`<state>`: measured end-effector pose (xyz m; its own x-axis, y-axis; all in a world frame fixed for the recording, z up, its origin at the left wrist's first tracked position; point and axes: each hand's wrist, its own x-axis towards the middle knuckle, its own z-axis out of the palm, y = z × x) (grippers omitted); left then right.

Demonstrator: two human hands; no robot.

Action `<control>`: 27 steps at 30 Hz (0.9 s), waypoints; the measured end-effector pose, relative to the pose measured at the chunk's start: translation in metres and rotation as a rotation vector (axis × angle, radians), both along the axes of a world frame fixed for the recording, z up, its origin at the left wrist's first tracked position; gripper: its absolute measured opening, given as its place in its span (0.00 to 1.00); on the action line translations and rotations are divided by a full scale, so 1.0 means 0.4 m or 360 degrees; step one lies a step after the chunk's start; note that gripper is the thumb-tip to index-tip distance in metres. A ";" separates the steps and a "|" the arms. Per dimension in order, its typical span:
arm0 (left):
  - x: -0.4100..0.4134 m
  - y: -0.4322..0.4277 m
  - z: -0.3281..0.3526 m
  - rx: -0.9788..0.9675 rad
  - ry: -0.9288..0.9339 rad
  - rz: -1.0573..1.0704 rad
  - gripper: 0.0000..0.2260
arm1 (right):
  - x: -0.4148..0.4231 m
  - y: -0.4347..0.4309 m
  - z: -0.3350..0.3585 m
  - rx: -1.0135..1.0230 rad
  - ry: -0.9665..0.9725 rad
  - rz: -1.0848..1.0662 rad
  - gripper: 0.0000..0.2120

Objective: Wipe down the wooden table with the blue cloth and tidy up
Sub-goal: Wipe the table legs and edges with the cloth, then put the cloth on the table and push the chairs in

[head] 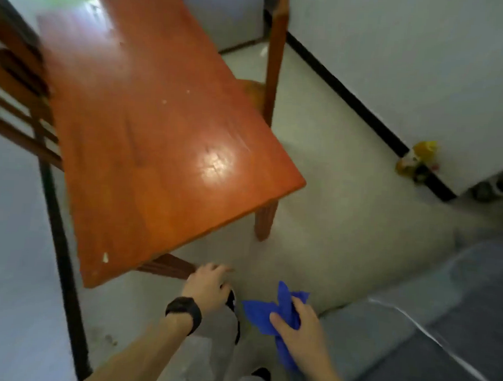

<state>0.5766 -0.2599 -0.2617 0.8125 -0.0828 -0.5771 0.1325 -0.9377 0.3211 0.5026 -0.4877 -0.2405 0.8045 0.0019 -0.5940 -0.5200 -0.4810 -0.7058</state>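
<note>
Off the worktop's (148,144) near edge, the right hand (298,329) clutches the bunched blue cloth (264,313), likely ready to wipe. The left hand (207,287) hangs loosely spread, empty.

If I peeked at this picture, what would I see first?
The shiny orange-brown wooden table fills the upper left, with a bright spot of light on its top. At the bottom, the right hand holds a crumpled bright blue cloth. A small yellow thing, too blurred to name, sits on the floor by the wall at the right.
</note>
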 end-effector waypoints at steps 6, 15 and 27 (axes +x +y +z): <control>-0.002 0.260 0.197 -0.0046 -0.0233 0.0505 0.14 | 0.141 0.175 0.279 0.0029 -0.0297 0.0371 0.22; 0.099 0.557 0.210 0.0024 -0.0164 0.0985 0.22 | 0.477 0.564 0.366 -0.0050 -0.0572 0.0938 0.24; 0.275 0.502 0.227 0.0296 0.0247 0.0927 0.11 | 0.660 0.512 0.234 -0.0601 -0.0438 0.1395 0.22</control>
<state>0.6867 -0.0590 -0.1709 0.5999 0.4610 -0.6539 0.6701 -0.7360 0.0959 0.7667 -0.2830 -0.1471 0.7192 0.5111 -0.4706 0.2860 -0.8351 -0.4699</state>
